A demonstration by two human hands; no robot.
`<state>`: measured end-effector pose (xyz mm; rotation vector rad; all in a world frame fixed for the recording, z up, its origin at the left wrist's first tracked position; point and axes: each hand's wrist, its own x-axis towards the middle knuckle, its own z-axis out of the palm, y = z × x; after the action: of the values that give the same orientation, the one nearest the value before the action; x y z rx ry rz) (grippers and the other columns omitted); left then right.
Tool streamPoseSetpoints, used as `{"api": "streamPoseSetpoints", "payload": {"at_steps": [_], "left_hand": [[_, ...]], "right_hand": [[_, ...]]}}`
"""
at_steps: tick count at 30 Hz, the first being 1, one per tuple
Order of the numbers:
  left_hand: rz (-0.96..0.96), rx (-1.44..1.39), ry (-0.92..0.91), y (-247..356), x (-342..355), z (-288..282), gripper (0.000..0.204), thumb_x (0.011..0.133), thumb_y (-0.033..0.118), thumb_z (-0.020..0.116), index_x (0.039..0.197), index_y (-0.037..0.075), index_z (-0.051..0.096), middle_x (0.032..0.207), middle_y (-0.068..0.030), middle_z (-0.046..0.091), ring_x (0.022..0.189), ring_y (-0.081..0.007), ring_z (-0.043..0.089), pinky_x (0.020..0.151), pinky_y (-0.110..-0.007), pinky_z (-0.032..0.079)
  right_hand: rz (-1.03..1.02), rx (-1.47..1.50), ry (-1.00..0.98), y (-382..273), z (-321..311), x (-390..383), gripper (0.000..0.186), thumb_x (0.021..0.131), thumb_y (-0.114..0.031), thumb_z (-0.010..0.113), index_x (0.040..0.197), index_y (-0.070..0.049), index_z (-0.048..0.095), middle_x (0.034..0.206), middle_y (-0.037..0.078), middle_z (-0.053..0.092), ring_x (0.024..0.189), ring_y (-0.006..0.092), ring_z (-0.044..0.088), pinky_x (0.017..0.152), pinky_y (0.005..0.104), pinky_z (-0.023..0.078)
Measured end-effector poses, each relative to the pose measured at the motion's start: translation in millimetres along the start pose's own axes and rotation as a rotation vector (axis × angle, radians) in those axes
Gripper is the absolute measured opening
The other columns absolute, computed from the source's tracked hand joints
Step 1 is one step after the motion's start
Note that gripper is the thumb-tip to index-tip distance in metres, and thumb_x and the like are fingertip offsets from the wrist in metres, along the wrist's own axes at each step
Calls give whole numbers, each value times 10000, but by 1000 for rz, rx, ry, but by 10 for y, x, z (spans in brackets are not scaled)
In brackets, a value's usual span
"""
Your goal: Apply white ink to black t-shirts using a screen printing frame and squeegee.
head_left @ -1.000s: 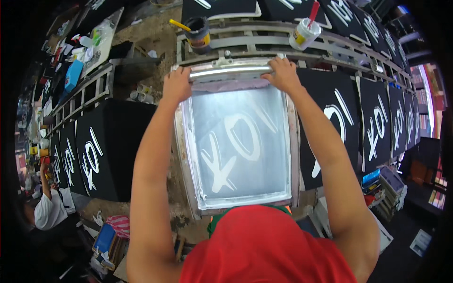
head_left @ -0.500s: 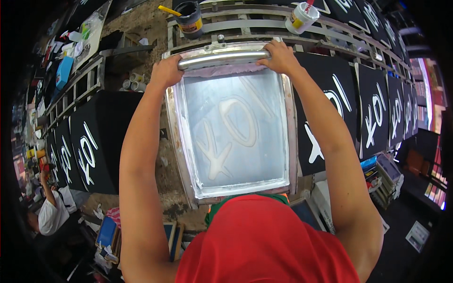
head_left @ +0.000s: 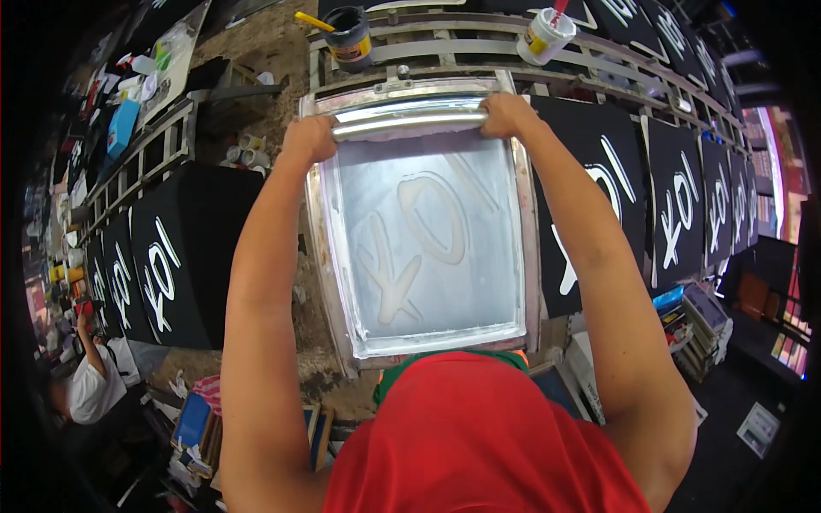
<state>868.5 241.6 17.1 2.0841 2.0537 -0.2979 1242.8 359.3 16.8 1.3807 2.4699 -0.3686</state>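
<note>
Hands, your left [head_left: 310, 138] and right [head_left: 506, 114], both clench the squeegee [head_left: 409, 118] at the far end of the ink-flooded screen frame [head_left: 425, 248]; the pull toward you looks not yet begun.

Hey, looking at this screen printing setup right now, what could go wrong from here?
1. Both hands, left hand and right hand, grip the squeegee at the far edge of the screen frame; uneven pressure might streak the print.
2. The dark ink pot and white cup sit on the rail just beyond; a jolt might tip them.
</note>
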Motion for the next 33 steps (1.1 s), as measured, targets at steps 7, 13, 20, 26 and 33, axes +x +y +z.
{"api": "streamPoseSetpoints", "payload": {"at_steps": [7, 13, 20, 26, 33], "left_hand": [[80, -80, -12, 372, -1384, 358, 346, 741, 123, 654, 1071, 148, 754, 1003, -162, 748, 1017, -345, 701, 1051, -538, 440], [66, -218, 90, 927, -3223, 966, 342, 724, 86, 677, 1061, 133, 711, 1043, -89, 698, 1041, -300, 642, 952, -476, 442], [164, -279, 289, 1251, -4275, 1180, 495, 712, 92, 707, 1203, 142, 676, 1213, -63, 692, 1095, -293, 622, 941, -454, 458], [-157, -508, 5, 900, -3894, 914, 437, 799, 404, 775, 1130, 121, 739, 1059, -187, 738, 1031, -367, 676, 871, -481, 530], [-398, -912, 94, 805, -3488, 1286, 663, 749, 598, 799, 1055, 12, 755, 968, -222, 749, 940, -354, 734, 826, -441, 549]], "right_hand": [[-55, 55, -31, -388, 443, -1388, 416, 665, -252, 709, 1053, -111, 765, 1034, 161, 748, 987, 355, 713, 874, 483, 554], [-62, 82, 72, -880, 1152, -3166, 325, 673, -129, 717, 997, -103, 716, 1024, 100, 699, 1035, 306, 664, 910, 488, 469], [-79, 181, 299, -1134, 1786, -4410, 495, 704, -152, 769, 1180, -96, 643, 1211, 85, 639, 1162, 313, 574, 1009, 474, 383], [530, 486, 745, -783, 1817, -4310, 613, 883, -301, 741, 1381, -8, 533, 1294, 214, 603, 1258, 381, 544, 1039, 459, 414], [930, 947, 229, -486, 2507, -3839, 862, 1016, -642, 330, 1129, 138, 677, 1180, 372, 654, 1221, 493, 597, 1029, 506, 457]]}}
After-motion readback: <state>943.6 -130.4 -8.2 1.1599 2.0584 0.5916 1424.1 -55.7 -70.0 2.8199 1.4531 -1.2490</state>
